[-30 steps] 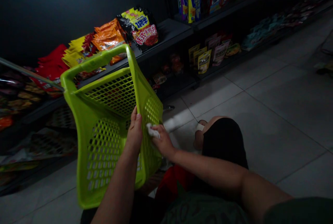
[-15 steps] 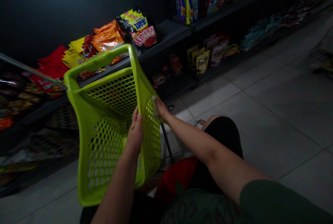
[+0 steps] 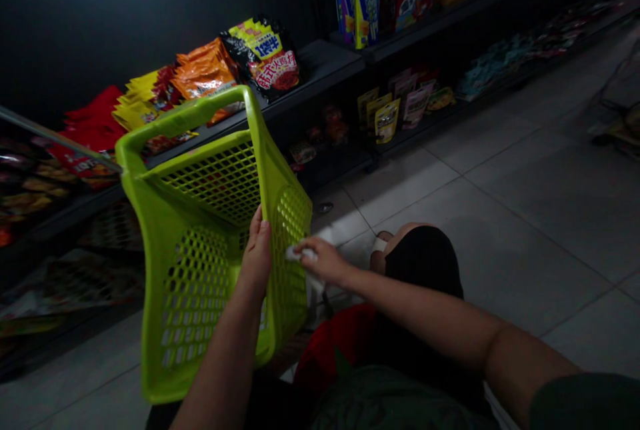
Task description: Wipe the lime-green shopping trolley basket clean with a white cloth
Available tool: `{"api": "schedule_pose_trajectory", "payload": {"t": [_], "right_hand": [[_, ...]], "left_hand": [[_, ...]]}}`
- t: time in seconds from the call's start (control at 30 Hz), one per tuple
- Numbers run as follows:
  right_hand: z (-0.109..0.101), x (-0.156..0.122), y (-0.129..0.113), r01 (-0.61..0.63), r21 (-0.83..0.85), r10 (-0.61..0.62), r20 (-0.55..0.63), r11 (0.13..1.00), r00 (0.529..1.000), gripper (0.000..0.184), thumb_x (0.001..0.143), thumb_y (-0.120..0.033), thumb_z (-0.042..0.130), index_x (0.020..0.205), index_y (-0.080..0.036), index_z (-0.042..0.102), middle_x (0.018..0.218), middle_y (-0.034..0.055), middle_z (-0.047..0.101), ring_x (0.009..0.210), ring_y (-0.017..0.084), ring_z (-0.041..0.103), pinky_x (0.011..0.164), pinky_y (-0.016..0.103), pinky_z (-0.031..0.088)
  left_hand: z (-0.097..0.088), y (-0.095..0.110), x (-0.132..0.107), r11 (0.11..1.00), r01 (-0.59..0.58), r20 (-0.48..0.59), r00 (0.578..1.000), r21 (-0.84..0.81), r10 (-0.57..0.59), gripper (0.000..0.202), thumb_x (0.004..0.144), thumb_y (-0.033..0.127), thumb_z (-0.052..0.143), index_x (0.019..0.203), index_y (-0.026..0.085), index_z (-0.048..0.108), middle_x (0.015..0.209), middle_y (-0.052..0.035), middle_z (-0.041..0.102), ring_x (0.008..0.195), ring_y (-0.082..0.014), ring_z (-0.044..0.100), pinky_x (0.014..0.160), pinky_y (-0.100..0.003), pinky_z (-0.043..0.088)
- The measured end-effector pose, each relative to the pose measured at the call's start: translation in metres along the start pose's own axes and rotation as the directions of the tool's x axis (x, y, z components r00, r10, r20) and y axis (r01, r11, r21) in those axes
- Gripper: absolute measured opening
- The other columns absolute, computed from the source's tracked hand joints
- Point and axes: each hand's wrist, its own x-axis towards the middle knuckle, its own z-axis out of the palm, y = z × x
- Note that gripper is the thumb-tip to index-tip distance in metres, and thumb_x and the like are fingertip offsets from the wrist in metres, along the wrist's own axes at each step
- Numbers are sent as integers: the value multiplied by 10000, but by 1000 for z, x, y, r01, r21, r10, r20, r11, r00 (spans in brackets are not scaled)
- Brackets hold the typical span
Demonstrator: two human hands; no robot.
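A lime-green plastic shopping basket [image 3: 280, 150] with pierced walls stands tilted in front of me, its handle at the far top. Nothing lies inside it that I can see. My left hand [image 3: 257, 247] grips the basket's near right rim, thumb outside the edge and fingers partly hidden. Against the outer face of the right wall, my right hand [image 3: 324, 261] is closed on a white cloth or tissue [image 3: 302, 253]; which of the two I cannot tell. A white end of it hangs below the hand.
Dark shelves [image 3: 330, 63] run along the far side, with red, yellow, orange and black snack packets [image 3: 267, 60] and tall blue boxes [image 3: 367, 0]. Grey tiles [image 3: 525, 217] cover the floor. My bent knee [image 3: 425, 257] is right of the basket.
My right hand has moved down and toward me along the basket's outer right wall with the white cloth or tissue. My left hand keeps its hold on the rim.
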Motion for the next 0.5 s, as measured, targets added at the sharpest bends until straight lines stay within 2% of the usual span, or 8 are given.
{"api": "schedule_pose_trajectory", "payload": {"t": [0.07,0.13,0.2,0.23,0.27,0.33,0.43,0.5], "right_hand": [[-25,63,2,-27,-53,16,-189,998,982,246,799,-134,594,1004,-221,699,1072,36,690,1090,222,611,1024,379,456],[-38,118,2,-94,-73,73,-255,993,964,268,801,-129,595,1041,-203,689,1116,55,689,1131,226,596,1058,382,437],[-35,150,1,-167,-66,145,-258,984,955,285,788,-115,595,1051,-195,671,1120,60,690,1112,225,602,1050,384,447],[-29,154,0,-193,-59,172,-252,980,952,291,783,-107,589,1051,-195,660,1121,59,689,1101,222,606,1043,382,454],[-21,150,-1,-198,-55,179,-246,979,953,295,782,-100,580,1052,-195,650,1127,59,686,1104,218,605,1040,378,456],[1,120,-5,-151,-61,133,-231,987,964,291,791,-100,562,1057,-195,632,1146,60,673,1136,211,594,1053,368,445],[29,33,-8,-34,-64,25,-140,997,990,277,807,-137,564,1069,-211,614,1129,50,653,1128,206,595,1038,358,450],[35,-24,-9,-16,-30,16,-10,999,1000,287,803,-158,580,1079,-229,608,1108,35,646,1082,196,610,976,329,479]], "left_hand": [[1,2,-1,1000,4,2,1000,-2,-4,553,964,531,503,1481,337,479,1510,-15,548,1377,-235,522,1177,-410,403],[1,4,-2,1000,13,2,1000,3,-13,567,965,539,499,1493,334,464,1515,-20,543,1391,-234,507,1191,-422,380],[1,5,-2,1000,17,-2,1000,15,-17,579,964,551,498,1496,327,460,1516,-25,540,1409,-233,485,1202,-425,361],[1,5,-2,1000,21,-1,1000,13,-21,584,963,555,498,1498,325,456,1515,-25,541,1415,-231,478,1204,-423,357],[1,5,-2,1000,28,2,1000,5,-28,586,963,554,499,1500,324,451,1513,-25,542,1416,-228,477,1204,-417,356],[1,5,-1,999,40,7,999,-18,-40,580,967,538,497,1502,319,446,1518,-25,537,1413,-222,481,1206,-406,353],[1,5,-2,1000,28,-12,1000,-15,-28,564,970,515,500,1492,304,465,1528,-27,525,1399,-221,494,1205,-392,352],[2,6,-3,999,34,-15,999,4,-34,568,967,528,500,1491,312,468,1502,-28,551,1354,-228,539,1173,-401,400]]}}
